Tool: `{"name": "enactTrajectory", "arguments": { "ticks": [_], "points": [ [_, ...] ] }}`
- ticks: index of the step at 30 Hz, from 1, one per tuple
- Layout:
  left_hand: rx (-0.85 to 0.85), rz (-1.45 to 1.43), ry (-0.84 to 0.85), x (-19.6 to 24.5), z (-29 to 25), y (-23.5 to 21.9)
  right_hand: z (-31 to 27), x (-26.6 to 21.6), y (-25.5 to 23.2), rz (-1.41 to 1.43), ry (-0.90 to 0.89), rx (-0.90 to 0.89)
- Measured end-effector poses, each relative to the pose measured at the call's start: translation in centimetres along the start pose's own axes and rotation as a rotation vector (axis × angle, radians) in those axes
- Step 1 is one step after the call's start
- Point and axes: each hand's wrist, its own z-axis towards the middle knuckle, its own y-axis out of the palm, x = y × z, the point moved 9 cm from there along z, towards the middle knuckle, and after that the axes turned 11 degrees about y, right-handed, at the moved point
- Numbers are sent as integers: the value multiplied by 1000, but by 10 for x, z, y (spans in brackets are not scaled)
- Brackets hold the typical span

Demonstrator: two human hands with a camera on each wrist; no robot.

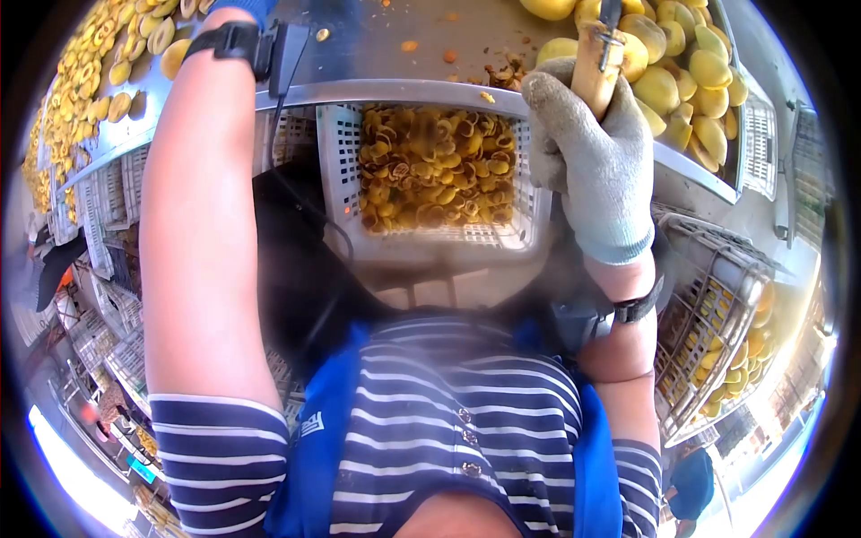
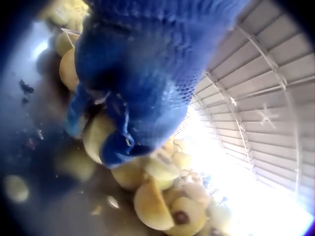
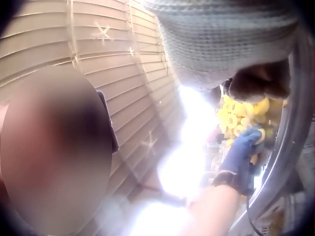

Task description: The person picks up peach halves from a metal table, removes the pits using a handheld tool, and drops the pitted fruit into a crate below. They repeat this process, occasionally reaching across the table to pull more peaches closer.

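Observation:
My left hand (image 2: 142, 83), in a blue glove, reaches to the far side of the metal table, mostly beyond the top edge of the head view. Its thumb and fingers pinch a yellow peach piece (image 2: 97, 137), partly hidden by the glove. More peach halves (image 2: 152, 206) lie just beyond it, one showing a brown pit. My right hand (image 1: 596, 170), in a grey-white knit glove, grips the wooden handle (image 1: 595, 76) of a tool with a dark metal end (image 1: 611, 13). That hand is at the table's near edge, beside a pile of yellow peaches (image 1: 708, 67).
Cut peach halves (image 1: 90, 67) cover the table's left side. Under the metal edge (image 1: 395, 91) sits a white crate (image 1: 341, 170) of brownish-yellow fruit scraps (image 1: 439, 170). Another crate (image 1: 708, 314) with yellow fruit stands low on the right. Small scraps dot the tabletop (image 1: 359, 54).

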Motion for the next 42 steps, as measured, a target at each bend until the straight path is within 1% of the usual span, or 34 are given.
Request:
{"name": "enactTrajectory", "arguments": {
  "ticks": [1, 2, 6, 7, 8, 10, 12, 13, 14, 16, 17, 18, 20, 21, 22, 24, 25, 26, 28, 29, 31, 32, 34, 35, 37, 38, 40, 41, 42],
  "points": [
    [-14, -326, 31, 17, -14, 3, 0, 0, 2, -2, -13, -16],
    [-8, -321, 30, 34, -31, 2, -1, 1, 5, -4, -23, -35],
    [264, -289, 575, 171, -103, -17, 0, 10, 17, 31, -6, -98],
    [234, -262, 568, 191, -124, -14, 0, 9, 21, -14, -33, -111],
    [214, -224, 571, 209, -141, -12, -1, 11, 31, 114, -53, -199],
    [340, -157, 671, 240, -168, -15, -4, 14, 51, 259, -12, -400],
    [382, -507, 636, 228, -179, -22, -7, 12, 51, 284, 8, -383],
    [425, -888, 587, 212, -177, -15, -7, 9, 54, 314, -16, -436],
    [434, -873, 600, 206, -175, -11, -8, 9, 55, 365, -13, -426],
    [468, -681, 681, 206, -176, -3, -2, 12, 59, 117, -24, -385],
    [611, -461, 600, 201, -178, 9, 7, 5, 52, -168, -374, -132],
    [619, -459, 593, 207, -177, 9, 7, 4, 56, -173, -375, -141],
    [526, -697, 413, 200, -162, 18, -12, -13, 46, -485, -615, 184],
    [643, -659, 471, 197, -163, 13, -14, -15, 46, -514, -575, 167],
    [646, -660, 471, 194, -158, 17, -16, -13, 44, -516, -577, 166],
    [554, -1593, 290, 171, -142, 43, -13, -1, 53, -658, -494, 65],
    [583, -1270, 332, 174, -145, 32, -13, 0, 57, -656, -486, 51],
    [581, -1273, 327, 175, -146, 32, -12, 3, 57, -657, -481, 49],
    [638, -1524, 322, 172, -146, 32, -7, 11, 64, -773, -471, 32],
    [637, -1525, 320, 170, -146, 32, -7, 12, 64, -772, -468, 32],
    [583, -1585, 173, 161, -142, 43, -6, 13, 66, -779, -454, 21],
    [583, -1586, 170, 163, -145, 42, -7, 11, 68, -780, -452, 20],
    [754, -1087, 262, 170, -160, 18, -4, 17, 70, -847, -314, 22],
    [752, -1084, 261, 171, -159, 18, -3, 18, 72, -844, -313, 21],
    [732, -1548, -6, 152, -151, 42, -3, 28, 86, -623, -282, -223],
    [731, -1545, -12, 149, -151, 41, -1, 29, 86, -619, -278, -226],
    [658, -1538, -16, 151, -149, 40, -3, 43, 100, -392, -106, -533],
    [657, -1538, -20, 151, -149, 38, -4, 45, 100, -391, -102, -534],
    [639, -1570, -33, 153, -149, 39, -7, 53, 102, -257, 25, -621]
  ]
}}
